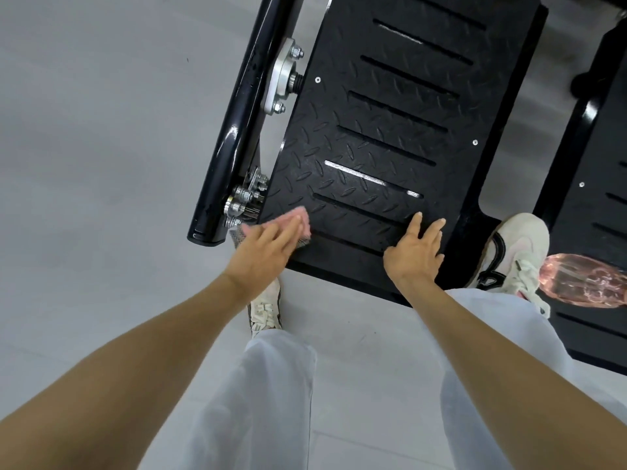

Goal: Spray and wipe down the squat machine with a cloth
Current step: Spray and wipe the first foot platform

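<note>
Left grip (268, 239) presses flat on the pink cloth (306, 224), fingers straight rather than curled round it, pinning it to the near left corner of the footplate (390, 113). The right grip (414, 252) holds nothing; it rests spread and open on the same near edge, seemingly as a brace. By my reading the wiping step is in hand, and most of the plate, the part farther from the person, is yet to be covered. The next move calls for steady downward pressure while sliding the cloth across the raised diamond tread and over the long slots, where a cloth edge could catch; the right grip would have to lift clear of the path. Just left of the cloth sit bolts (242, 198) and the glossy black tube (230, 130) of the frame, which look awkward to reach round. A blurred, pink, see-through thing, probably the bottle (583, 279), lies on a second plate (604, 157) at the right, beside the right shoe (515, 245), within reach if more spray is wanted. The floor (101, 130) is smooth pale grey and runs under and around the machine.
</note>
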